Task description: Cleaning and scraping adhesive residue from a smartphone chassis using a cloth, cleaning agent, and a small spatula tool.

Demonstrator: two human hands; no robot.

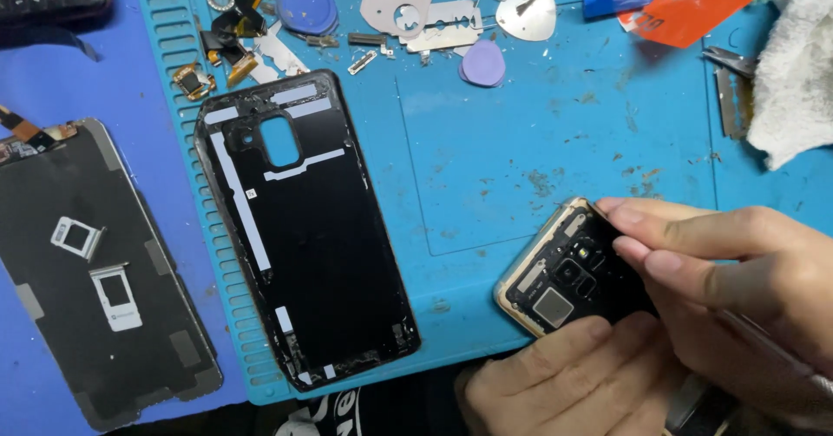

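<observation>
Observation, bench view from above. Landmark: the turquoise ribbed silicone work mat (555, 141).

At the near right corner of the mat lies a gold-framed smartphone with its back removed, black inner shield exposed (568, 271). Its top end sits on the mat; the rest is hidden under the hands.

Left hand (564, 375): comes up from the mat's near edge, fingers curled closed against the phone's lower side, bracing it. Right hand (737, 288): fingertips pinched together over the camera area at the phone's upper right; a thin metallic shaft seems to run back along the wrist, but whether a tool is gripped I cannot tell.

On the left half of the mat, well apart from the phone: the removed black back cover with white adhesive strips and a camera cut-out (304, 228), inside face up. Along the mat's far edge: blue and lilac plastic picks (482, 63), small metal brackets (399, 2), a white cloth (794, 63) at the far right. Off the mat to the left: a dark display panel carrying two silver card trays (95, 271).

Judgement on technique: the bracing hand should keep the frame flat on the mat so that it cannot rock. Fingertip work near the camera wants light pressure; loose debris on the mat near the phone could scratch it or get inside.
</observation>
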